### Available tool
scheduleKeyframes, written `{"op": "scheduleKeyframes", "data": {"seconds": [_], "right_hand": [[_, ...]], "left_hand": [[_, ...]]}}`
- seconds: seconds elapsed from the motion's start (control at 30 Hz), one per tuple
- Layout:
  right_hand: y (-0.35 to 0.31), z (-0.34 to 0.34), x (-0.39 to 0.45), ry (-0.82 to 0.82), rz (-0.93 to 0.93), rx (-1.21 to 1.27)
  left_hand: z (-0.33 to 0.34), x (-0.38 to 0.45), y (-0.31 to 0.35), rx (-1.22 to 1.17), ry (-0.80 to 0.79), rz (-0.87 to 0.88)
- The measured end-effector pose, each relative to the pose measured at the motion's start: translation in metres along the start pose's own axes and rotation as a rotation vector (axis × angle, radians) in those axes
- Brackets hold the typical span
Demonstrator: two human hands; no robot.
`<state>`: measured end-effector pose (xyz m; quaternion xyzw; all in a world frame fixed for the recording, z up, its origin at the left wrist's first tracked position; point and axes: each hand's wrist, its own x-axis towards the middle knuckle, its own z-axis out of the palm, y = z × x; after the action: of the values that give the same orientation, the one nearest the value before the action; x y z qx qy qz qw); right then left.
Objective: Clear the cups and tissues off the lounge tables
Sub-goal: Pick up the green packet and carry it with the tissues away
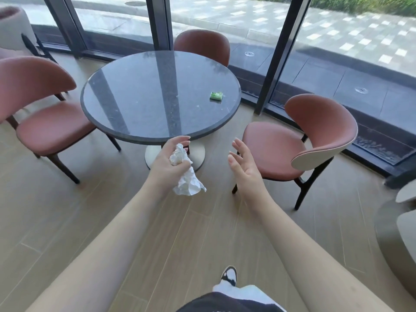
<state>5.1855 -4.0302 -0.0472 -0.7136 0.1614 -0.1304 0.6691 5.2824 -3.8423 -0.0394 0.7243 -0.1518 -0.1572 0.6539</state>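
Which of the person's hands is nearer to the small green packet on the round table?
Right. The right hand, open and empty, hovers just off the table's near edge below the green packet; the left hand, gripping a crumpled tissue, is further left.

I see three chairs with reddish-brown seats. One chair [45, 122] stands at the left, one chair [202, 45] at the far side close to the glass, and one chair [299, 145] at the right, turned so its pale back shell faces me. The floor [108, 221] is of light wooden planks. Behind the chairs there is a big window [247, 25] with dark frames, and outside I see grey paving. At the far left stands a pale armchair [11, 25].
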Motion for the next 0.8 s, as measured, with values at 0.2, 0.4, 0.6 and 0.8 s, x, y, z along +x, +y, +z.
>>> {"op": "scheduleKeyframes", "data": {"seconds": [0.2, 0.4, 0.6, 0.8], "right_hand": [[0.018, -0.017, 0.096, -0.013, 0.005, 0.030], [0.023, -0.046, 0.196, -0.063, 0.013, 0.034], [0.029, -0.058, 0.275, -0.067, 0.047, 0.038], [0.042, -0.048, 0.354, -0.071, 0.071, -0.006]], "left_hand": [[0.020, 0.087, -0.002, 0.043, 0.001, -0.040], [0.046, 0.179, 0.004, 0.102, 0.027, -0.077], [0.058, 0.249, -0.001, 0.089, 0.029, -0.082], [0.044, 0.330, -0.014, 0.063, 0.046, -0.089]]}}
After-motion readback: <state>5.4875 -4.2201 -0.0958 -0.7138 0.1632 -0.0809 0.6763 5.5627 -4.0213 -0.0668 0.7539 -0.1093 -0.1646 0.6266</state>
